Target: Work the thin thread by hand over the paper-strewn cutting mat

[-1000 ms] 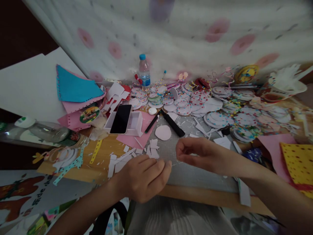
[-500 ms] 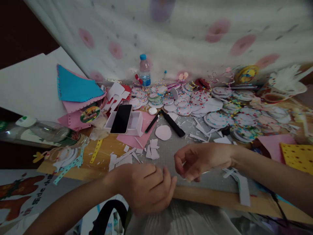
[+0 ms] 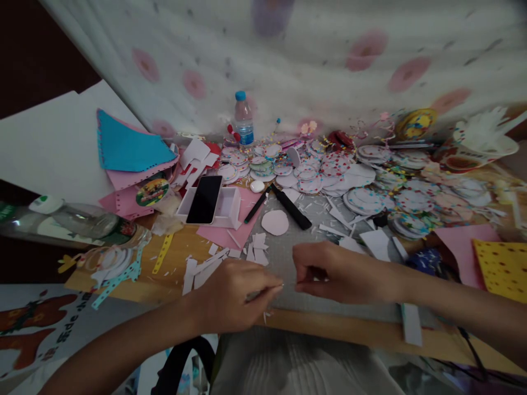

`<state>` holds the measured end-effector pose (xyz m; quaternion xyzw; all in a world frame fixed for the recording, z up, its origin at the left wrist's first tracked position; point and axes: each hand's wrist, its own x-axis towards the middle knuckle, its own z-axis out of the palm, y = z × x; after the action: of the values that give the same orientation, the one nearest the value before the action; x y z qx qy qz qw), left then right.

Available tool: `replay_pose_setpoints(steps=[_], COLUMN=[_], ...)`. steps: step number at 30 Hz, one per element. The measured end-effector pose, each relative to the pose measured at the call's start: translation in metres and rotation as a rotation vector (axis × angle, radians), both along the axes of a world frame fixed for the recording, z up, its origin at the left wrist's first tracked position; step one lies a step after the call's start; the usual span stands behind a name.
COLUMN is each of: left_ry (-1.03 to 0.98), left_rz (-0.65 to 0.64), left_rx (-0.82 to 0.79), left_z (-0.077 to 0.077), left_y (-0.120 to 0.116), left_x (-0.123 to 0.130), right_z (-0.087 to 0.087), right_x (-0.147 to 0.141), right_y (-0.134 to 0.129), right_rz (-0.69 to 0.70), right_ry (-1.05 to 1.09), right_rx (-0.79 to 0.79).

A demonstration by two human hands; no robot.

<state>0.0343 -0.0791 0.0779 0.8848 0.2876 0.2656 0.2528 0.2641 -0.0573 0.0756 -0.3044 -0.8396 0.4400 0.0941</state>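
My left hand (image 3: 239, 295) is over the front edge of the grey mat (image 3: 284, 255), its thumb and fingertips pinched together. A tiny pale speck shows at those tips, too small to name. My right hand (image 3: 333, 271) lies on the mat just to the right, fingers curled with the fingertips near the thumb; whatever they hold, if anything, is hidden. A white paper disc (image 3: 275, 223) rests beyond both hands. Behind it lie a black cutter (image 3: 291, 207) and a thin dark pen-like tool (image 3: 257, 204). White paper scraps (image 3: 257, 249) sit beyond my left hand.
A phone (image 3: 204, 199) leans on a white box (image 3: 228, 207). Many decorated paper discs (image 3: 364, 201) pile up at the back and right. A small water bottle (image 3: 244, 120) stands at the curtain; large bottles (image 3: 82, 222) lie left. Yellow dotted sheet (image 3: 501, 269) at right.
My left hand has turned, moved slightly up and left, and its fingertips have come together in a pinch. My right hand has turned palm down, its fingers closing toward the thumb.
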Motion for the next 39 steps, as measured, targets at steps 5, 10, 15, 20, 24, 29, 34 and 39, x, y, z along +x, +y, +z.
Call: replay_pose_setpoints(steps=[5,10,15,20,24,29,34,39], left_ry=[-0.129,-0.376,-0.219,0.121,0.312,0.347,0.394,0.287], left_rz=[0.126,0.030,0.126,-0.062,-0.244,-0.254,-0.180,-0.043], left_rx=[-1.122,-1.839,-1.124,0.367,0.960,1.048,1.010,0.781], left_z=[-0.001,-0.016,-0.013,-0.001,0.002,-0.004,-0.009,-0.017], left_y=[0.002,-0.001,0.004,0.011,0.012,0.012,0.010,0.002], left_x=[0.003,0.006,0.002,-0.013,-0.013,-0.008,-0.008,-0.002], right_z=[0.004,-0.001,-0.007,0.000,-0.006,-0.016,-0.023,-0.031], right_x=[0.003,0.014,0.027,0.025,0.012,0.001,0.001,-0.002], right_y=[-0.016,-0.012,-0.006,0.004,0.012,0.008,0.009,0.002], right_rz=[0.158,0.273,0.066,-0.289,-0.173,-0.140,-0.165,-0.182], right_ry=[-0.067,0.125,0.093,0.126,0.182,0.161,0.183,0.115], right_rx=[0.928,1.286,1.004,-0.178,-0.843,-1.022,-0.959,-0.453])
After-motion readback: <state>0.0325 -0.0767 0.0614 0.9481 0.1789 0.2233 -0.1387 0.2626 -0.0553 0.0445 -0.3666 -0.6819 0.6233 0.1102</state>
